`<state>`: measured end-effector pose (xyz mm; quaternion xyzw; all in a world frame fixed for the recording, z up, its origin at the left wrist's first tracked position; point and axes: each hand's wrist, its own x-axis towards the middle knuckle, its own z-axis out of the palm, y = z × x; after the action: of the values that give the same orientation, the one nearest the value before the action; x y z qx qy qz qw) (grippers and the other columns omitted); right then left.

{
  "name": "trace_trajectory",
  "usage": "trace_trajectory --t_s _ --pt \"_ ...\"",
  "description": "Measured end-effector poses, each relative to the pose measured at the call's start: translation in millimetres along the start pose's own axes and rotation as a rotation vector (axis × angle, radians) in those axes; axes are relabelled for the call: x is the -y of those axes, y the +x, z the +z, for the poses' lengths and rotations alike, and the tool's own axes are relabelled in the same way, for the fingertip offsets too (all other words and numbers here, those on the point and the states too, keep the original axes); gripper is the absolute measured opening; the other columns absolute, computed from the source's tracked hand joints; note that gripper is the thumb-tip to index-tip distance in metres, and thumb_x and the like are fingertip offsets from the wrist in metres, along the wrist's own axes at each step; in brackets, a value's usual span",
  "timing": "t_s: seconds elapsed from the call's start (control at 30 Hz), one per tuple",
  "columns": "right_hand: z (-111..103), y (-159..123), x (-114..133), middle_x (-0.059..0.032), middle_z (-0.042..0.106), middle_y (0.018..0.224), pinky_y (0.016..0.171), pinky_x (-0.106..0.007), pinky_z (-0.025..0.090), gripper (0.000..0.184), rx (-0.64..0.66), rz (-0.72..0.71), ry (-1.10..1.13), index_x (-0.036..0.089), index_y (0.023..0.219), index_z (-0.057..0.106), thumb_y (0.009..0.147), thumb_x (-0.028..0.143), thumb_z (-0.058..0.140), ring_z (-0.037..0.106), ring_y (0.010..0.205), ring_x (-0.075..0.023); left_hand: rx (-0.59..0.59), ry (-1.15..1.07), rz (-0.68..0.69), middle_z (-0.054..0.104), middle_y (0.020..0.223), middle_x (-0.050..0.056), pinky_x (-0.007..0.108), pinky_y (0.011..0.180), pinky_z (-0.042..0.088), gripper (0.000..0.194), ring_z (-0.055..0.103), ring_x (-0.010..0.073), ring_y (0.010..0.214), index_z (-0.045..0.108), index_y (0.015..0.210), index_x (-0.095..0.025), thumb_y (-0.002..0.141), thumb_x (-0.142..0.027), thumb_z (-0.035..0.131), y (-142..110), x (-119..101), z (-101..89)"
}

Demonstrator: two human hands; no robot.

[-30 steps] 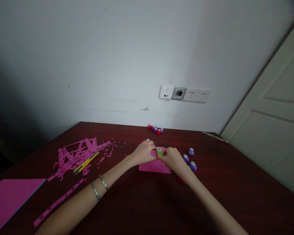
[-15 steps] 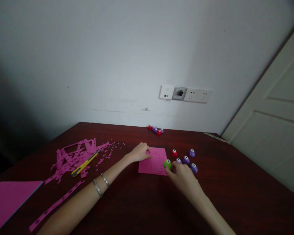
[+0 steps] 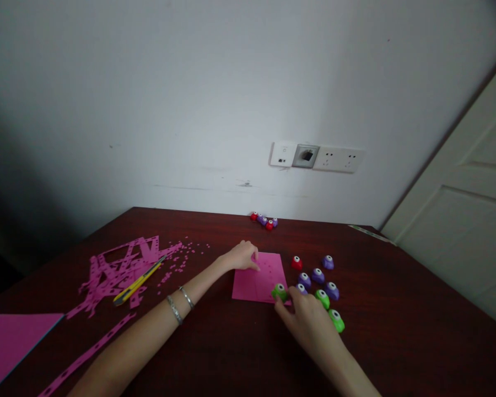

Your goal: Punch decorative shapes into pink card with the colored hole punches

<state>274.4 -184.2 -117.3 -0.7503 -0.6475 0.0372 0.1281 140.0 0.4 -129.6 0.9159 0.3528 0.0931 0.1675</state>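
Observation:
A pink sheet of paper (image 3: 248, 286) with small marks or holes lies on the table before me. My left hand (image 3: 243, 256) is at its upper left edge, with the fingers curled and the thumb pressed on the paper. At the sheet's lower right corner, my right hand (image 3: 305, 311) grips a green craft punch (image 3: 279, 292) between thumb and fingers. Just beyond that hand stand several purple punches (image 3: 318, 275) and a red punch (image 3: 296, 263). Two more green punches (image 3: 336, 320) sit to its right. One purple punch is partly hidden by my fingers.
A tangle of punched pink paper strips (image 3: 107, 275) and tiny cut-outs lies at the left, with a yellow utility knife (image 3: 138, 282) on it. A larger pink sheet (image 3: 16, 347) is at the near left. Several more punches (image 3: 269, 225) sit by the wall.
My right hand has moved the green punch slightly down and left along the paper's edge. Two green punches beside that hand now show. The left hand stays on the sheet; the view has shifted slightly.

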Motion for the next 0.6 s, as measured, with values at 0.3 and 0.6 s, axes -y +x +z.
trace_trajectory --t_s 0.3,0.6 --pt "5.1 -3.2 0.2 -0.0072 0.068 0.066 0.049 -0.027 0.031 0.022 0.007 -0.028 -0.017 0.018 0.077 0.058 0.087 0.031 0.044 0.067 0.062 -0.0243 0.097 -0.062 -0.040 0.064 0.089 0.008 0.027 0.073 0.041 0.028 0.056 0.0225 0.089 0.064 0.079 -0.015 0.064 -0.036 0.073 1.5 1.9 0.7" --pt "8.3 -4.3 -1.4 -0.0065 0.067 0.063 0.047 -0.027 0.027 0.024 -0.004 -0.046 -0.038 0.018 0.075 0.059 0.088 0.032 0.043 0.065 0.058 -0.0234 0.047 -0.249 -0.042 0.064 0.073 0.003 0.023 0.060 0.040 0.020 0.058 0.0152 0.068 0.063 0.065 -0.015 0.057 -0.028 0.076 5.6 8.4 5.3"
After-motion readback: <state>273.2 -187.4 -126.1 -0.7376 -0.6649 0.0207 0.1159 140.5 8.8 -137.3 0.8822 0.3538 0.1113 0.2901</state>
